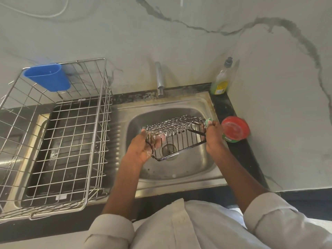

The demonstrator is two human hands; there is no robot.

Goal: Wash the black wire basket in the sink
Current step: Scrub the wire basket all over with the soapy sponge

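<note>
Scrubbing step: the left hand has its grip curled round the left end of the black wire basket, held tilted over the steel sink. The right hand pinches a green scrub pad against the basket's right end. Thin rigid wires carry white foam, so a rinse under the tap likely comes next.

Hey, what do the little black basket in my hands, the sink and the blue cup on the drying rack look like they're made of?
Black wire basket: thin metal wire, probably coated or painted black, with white suds clinging to it.
Sink: stainless steel by its look, brushed grey with soft reflections and some staining near the rim.
Blue cup: likely plastic, judging by its uniform opaque colour and smooth moulded walls.
</note>
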